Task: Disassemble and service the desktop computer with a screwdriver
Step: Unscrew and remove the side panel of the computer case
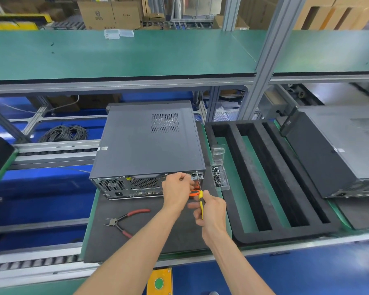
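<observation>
A grey desktop computer [147, 143] lies on its side on a dark mat [141, 228], with its rear panel facing me. My right hand [211, 211] grips the yellow handle of a screwdriver [199, 188] whose shaft rises to the upper right corner of the rear panel. My left hand [176, 188] is at the same corner, fingers curled and pinching near the screwdriver tip; what they pinch is hidden. An orange tool [193, 193] lies partly hidden behind my hands.
Red-handled cutters [126, 220] lie on the mat to the left. A clear plastic box of screws [218, 175] sits right of the computer. A black foam tray with long slots [264, 179] is further right, then a second computer [337, 150]. A green shelf [136, 54] runs overhead.
</observation>
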`<state>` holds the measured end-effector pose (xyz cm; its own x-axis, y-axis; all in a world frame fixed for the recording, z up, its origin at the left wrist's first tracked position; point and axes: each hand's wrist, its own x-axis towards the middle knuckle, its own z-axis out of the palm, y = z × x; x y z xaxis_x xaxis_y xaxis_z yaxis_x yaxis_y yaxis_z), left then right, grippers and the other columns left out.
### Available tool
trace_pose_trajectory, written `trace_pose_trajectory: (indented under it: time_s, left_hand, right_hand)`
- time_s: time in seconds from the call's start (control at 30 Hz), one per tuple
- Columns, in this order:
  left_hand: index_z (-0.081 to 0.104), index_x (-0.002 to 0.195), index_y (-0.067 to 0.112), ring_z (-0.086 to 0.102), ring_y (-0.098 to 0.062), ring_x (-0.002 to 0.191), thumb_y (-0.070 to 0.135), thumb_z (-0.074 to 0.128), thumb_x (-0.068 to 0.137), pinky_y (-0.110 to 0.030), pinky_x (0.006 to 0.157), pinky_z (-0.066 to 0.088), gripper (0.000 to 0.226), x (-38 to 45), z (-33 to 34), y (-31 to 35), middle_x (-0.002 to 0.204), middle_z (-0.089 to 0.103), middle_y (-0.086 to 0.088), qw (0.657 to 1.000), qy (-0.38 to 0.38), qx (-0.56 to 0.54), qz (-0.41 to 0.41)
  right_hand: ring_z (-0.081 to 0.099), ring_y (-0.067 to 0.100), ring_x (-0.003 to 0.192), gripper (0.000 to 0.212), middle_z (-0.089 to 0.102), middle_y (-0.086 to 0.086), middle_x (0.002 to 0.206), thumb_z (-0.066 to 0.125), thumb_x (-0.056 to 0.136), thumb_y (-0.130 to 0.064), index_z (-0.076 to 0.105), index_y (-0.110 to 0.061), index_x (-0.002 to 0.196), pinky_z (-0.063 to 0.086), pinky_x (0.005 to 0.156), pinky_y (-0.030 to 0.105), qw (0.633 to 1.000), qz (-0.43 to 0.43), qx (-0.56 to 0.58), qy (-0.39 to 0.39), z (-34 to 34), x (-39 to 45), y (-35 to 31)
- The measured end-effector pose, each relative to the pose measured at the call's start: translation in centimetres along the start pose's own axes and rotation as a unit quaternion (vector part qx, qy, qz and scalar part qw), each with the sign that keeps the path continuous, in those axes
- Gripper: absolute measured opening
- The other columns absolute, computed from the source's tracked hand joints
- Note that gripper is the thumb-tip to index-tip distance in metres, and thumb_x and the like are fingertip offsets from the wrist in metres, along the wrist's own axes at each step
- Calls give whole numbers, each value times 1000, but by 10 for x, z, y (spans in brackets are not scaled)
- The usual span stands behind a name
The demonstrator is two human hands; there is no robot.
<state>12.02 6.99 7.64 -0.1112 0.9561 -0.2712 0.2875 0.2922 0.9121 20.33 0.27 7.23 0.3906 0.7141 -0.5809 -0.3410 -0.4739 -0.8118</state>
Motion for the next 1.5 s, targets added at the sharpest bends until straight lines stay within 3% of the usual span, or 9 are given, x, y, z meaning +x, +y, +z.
trace_pose_trajectory:
  time_s: [0.17, 0.3, 0.7, 0.87, 0.97, 1.07, 1.17, 1.37, 1.5]
  left_hand:
    - [73, 87, -1, 73, -21, 66, 10, 62, 94, -31, 66, 61, 17, 5, 10, 13, 79, 76, -13, 953, -51, -240, -177]
    - [71, 87, 1, 70, -21, 61, 15, 67, 92, -30, 54, 57, 15, 4, 14, 18, 78, 76, -12, 935, -71, -272, -217]
    - [55, 68, 5, 54, -18, 44, 8, 49, 86, -28, 48, 46, 20, -4, 11, 15, 55, 65, -9, 916, 23, -332, -222]
    - [35, 61, 15, 33, -16, 41, 11, 31, 87, -21, 38, 16, 27, -8, -22, -6, 54, 42, -8, 869, 67, -436, -224]
    - [39, 56, 10, 36, -16, 40, 19, 39, 91, -21, 35, 23, 36, -10, -48, -19, 60, 52, -16, 853, 35, -472, -221]
    - [63, 69, -3, 69, -23, 62, 18, 48, 99, -25, 56, 57, 40, -10, -72, -31, 82, 72, -24, 860, 6, -472, -195]
    - [70, 102, -5, 74, -28, 95, 17, 51, 102, -33, 77, 60, 29, -12, -99, -39, 104, 73, -22, 863, -32, -476, -166]
    - [68, 104, -3, 60, -13, 55, 9, 51, 102, -22, 44, 38, 21, -12, -147, -40, 81, 68, -10, 910, -5, -396, -126]
    - [62, 112, -7, 57, -12, 53, 4, 51, 101, -20, 43, 41, 20, -9, -163, -33, 80, 62, -11, 923, 11, -359, -140]
  right_hand:
    - [52, 10, 45, 18, 74, 7, 71, 72, 92, -23, 59, -19, 104, 38, 40, 22, 999, -30, -23, 0, 0, -3, 0]
    - [45, 15, 43, 21, 70, 13, 67, 55, 102, -27, 65, -8, 101, 29, 37, 22, 1000, 2, 14, -7, 1, -1, -1]
    - [44, 16, 42, 33, 62, 12, 56, 49, 101, -23, 68, -3, 81, 29, 40, 23, 1000, 4, -24, -4, -1, -11, 10]
    - [42, 17, 42, 34, 59, 12, 55, 51, 99, -25, 68, -2, 80, 27, 39, 23, 999, -4, -27, -29, 10, -19, 10]
    - [44, 17, 42, 35, 60, 12, 55, 52, 99, -25, 69, -1, 79, 27, 39, 23, 998, -7, -37, -50, 26, -25, 10]
    - [44, 15, 41, 35, 60, 12, 56, 50, 99, -23, 70, 0, 82, 28, 39, 21, 995, 1, -50, -85, 47, -33, 14]
    - [42, 13, 42, 32, 60, 10, 57, 47, 98, -21, 67, 0, 86, 26, 41, 21, 990, 23, -59, -128, 74, -43, 22]
    - [45, 11, 41, 33, 59, 3, 56, 37, 106, -26, 60, -7, 92, 32, 39, 20, 973, 32, -120, -196, 127, -64, 47]
    - [47, 13, 42, 35, 57, 2, 56, 32, 108, -30, 56, -8, 93, 34, 39, 21, 969, 25, -138, -204, 148, -70, 58]
